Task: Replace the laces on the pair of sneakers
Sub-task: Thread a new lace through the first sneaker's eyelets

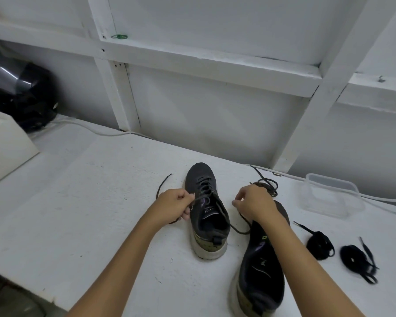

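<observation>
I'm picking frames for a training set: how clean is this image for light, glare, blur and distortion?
Head view: soft, even light with faint shadows; glare only on the black helmet; wall beams bow from wide-angle distortion; the coiled black laces at the right look slightly smeared.

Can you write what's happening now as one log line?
step: unlacing | left hand: pinches old lace | right hand: pinches old lace | upright sneaker: laced | new laces: untouched
</observation>
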`<action>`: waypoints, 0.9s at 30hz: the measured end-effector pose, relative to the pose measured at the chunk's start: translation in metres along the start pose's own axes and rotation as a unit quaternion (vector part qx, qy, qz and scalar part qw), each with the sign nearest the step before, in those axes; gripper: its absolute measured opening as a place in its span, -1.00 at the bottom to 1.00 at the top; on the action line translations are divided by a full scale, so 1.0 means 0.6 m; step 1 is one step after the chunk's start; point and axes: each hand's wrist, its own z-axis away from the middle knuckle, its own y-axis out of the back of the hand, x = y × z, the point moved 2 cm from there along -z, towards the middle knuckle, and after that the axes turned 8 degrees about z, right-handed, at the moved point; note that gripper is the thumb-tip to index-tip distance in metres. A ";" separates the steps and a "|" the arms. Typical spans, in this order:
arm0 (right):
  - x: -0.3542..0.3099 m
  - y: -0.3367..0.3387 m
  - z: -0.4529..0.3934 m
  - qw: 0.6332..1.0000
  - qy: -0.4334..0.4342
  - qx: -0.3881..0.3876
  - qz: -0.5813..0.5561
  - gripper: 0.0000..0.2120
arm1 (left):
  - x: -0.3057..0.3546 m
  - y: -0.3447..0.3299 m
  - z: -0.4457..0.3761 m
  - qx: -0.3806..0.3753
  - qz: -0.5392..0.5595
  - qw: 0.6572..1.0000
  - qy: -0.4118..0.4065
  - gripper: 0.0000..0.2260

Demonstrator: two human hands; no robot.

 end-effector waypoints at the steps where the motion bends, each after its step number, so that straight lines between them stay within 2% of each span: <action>1: -0.006 0.000 0.001 0.999 0.008 0.023 0.031 -0.88 | -0.002 0.000 -0.002 0.015 -0.029 0.999 0.006 -0.79; 2: -0.012 -0.001 0.001 0.999 0.020 0.034 0.028 -0.87 | -0.004 0.001 -0.004 0.029 -0.051 0.998 0.015 -0.84; 4: -0.023 -0.007 -0.002 0.997 0.048 0.007 -0.063 -0.90 | -0.004 0.000 -0.008 0.050 -0.074 0.996 0.024 -0.92; 6: -0.036 -0.012 0.003 0.982 0.053 -0.044 -0.175 -0.90 | 0.002 0.000 -0.014 0.093 -0.098 0.991 -0.018 -0.96; 9: -0.046 -0.013 0.002 0.974 0.040 -0.043 -0.221 -0.87 | 0.014 -0.001 -0.023 0.148 -0.085 0.982 -0.080 -0.97; 12: -0.052 -0.011 -0.002 0.982 0.050 -0.017 -0.181 -0.87 | 0.019 -0.008 -0.035 0.146 -0.094 0.980 -0.101 -0.94; 15: -0.057 -0.009 -0.007 0.980 0.053 -0.005 -0.191 -0.84 | 0.024 -0.015 -0.049 0.143 -0.114 0.978 -0.102 -0.90; 18: -0.067 -0.003 -0.011 0.985 0.099 0.077 -0.120 -0.87 | 0.027 -0.022 -0.058 0.156 -0.129 0.975 -0.095 -0.87; 20: -0.075 0.005 -0.013 0.976 0.143 0.108 -0.124 -0.88 | 0.029 -0.025 -0.061 0.170 -0.135 0.972 -0.087 -0.87; 23: -0.088 0.015 -0.023 0.974 0.178 0.092 -0.107 -0.85 | 0.030 -0.027 -0.064 0.174 -0.145 0.970 -0.085 -0.90; 27: -0.102 0.017 -0.037 0.973 0.217 0.073 -0.001 -0.84 | 0.036 -0.031 -0.064 0.174 -0.162 0.967 -0.096 -0.92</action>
